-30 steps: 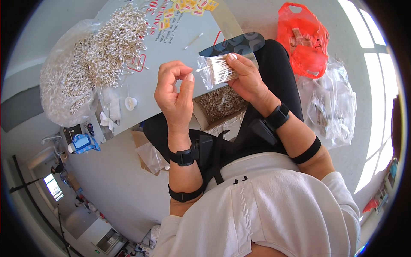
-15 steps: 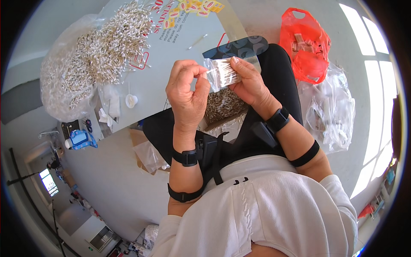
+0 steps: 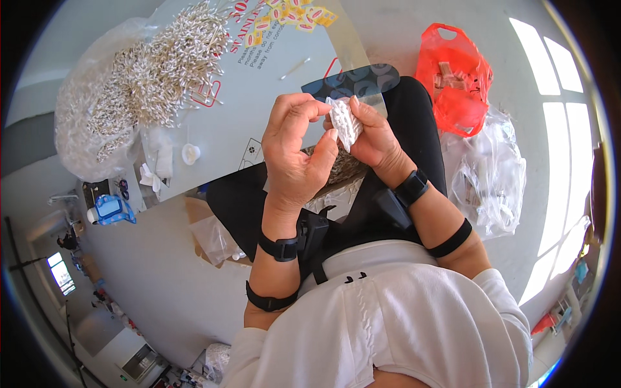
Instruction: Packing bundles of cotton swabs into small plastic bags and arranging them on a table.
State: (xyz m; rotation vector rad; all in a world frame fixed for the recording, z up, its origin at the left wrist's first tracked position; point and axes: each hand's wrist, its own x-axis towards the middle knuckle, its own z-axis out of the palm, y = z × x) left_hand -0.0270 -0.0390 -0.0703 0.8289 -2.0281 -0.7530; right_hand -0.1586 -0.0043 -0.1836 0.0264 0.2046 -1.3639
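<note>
Both hands meet above my lap: right hand (image 3: 375,132) fingers pinch the small clear packet (image 3: 345,123), its long axis near upright; left hand (image 3: 299,152) fingers, curled, grip its left edge.

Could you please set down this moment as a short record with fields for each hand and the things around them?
left hand: raised, fingertips pinching the top of the small clear packet
right hand: grips the same packet from the right
packet: filled with white sticks
cotton swab pile: loose on the flat cardboard sheet, partly spilling from a clear bag
red plastic bag: on the floor, right
clear bags: below the red bag
</note>
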